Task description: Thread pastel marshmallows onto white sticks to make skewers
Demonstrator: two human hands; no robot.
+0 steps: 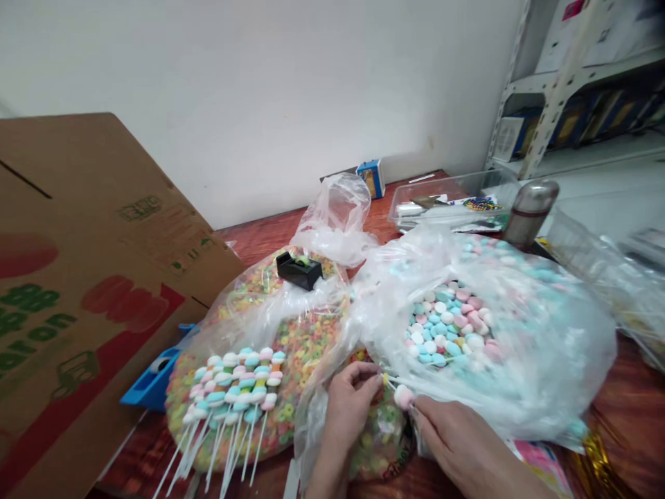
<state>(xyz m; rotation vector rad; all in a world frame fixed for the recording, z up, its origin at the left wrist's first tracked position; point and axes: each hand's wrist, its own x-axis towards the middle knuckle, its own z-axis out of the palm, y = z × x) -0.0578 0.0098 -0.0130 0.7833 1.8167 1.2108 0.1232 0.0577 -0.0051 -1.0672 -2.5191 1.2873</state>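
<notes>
In the lower middle, my left hand [347,405] pinches a small yellow ring candy [385,379] between thumb and fingertips. My right hand [457,438] is closed on a marshmallow skewer, with a pale pink and white marshmallow [404,397] just beyond its fingers. The ring candy is close to the skewer's white tip; whether the stick passes through it I cannot tell. Beneath my hands lies a plastic bag of colourful ring candies [379,443]. Beyond my right hand spreads a large open bag of pink, blue and white marshmallows [449,322].
Several loaded marshmallow skewers [236,384] lie on another ring-candy bag [306,339] at left, with a black tape dispenser [300,270] on it. A cardboard box [104,277] stands left, beside a blue dispenser [153,381]. A metal flask [530,211] and clear tray [451,201] stand behind.
</notes>
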